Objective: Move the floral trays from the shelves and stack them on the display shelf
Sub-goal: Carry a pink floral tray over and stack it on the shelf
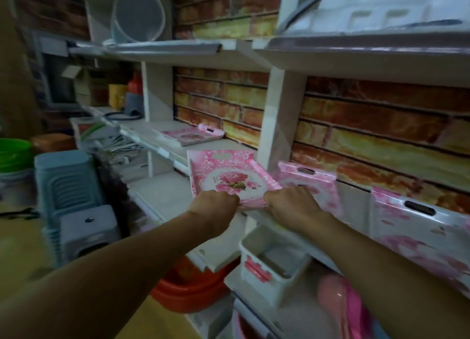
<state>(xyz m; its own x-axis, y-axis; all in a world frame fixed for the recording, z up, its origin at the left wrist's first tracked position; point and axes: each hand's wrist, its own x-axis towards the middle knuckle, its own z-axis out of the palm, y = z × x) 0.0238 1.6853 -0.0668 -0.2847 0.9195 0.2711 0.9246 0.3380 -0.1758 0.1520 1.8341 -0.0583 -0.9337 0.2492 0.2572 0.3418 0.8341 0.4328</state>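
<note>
both hands on one floral tray right now, a glossy pink rectangle with a raised rim, a slot handle at its far end and a pale oval with a rose print in the middle. the left hand grips the near edge with curled fingers, the right hand clamps the same edge just beside it, and the fingertips themselves are tucked under the rim, out of sight. the tray is tilted, far end up, over the front of the white shelf; whether its near edge touches the board is hard to tell. just to its right a second tray stands leaning against the brick-print wall, partly covered by the right hand. further right a third tray leans too, shiny and cut off by the picture edge. back on the shelf a flat stack of trays lies blurred, count unreadable. below, a white plastic bin with a pink clip, a red basin half hidden under the shelf, and ribbed blue stools stacked at left. the whole view is soft with motion blur.
</note>
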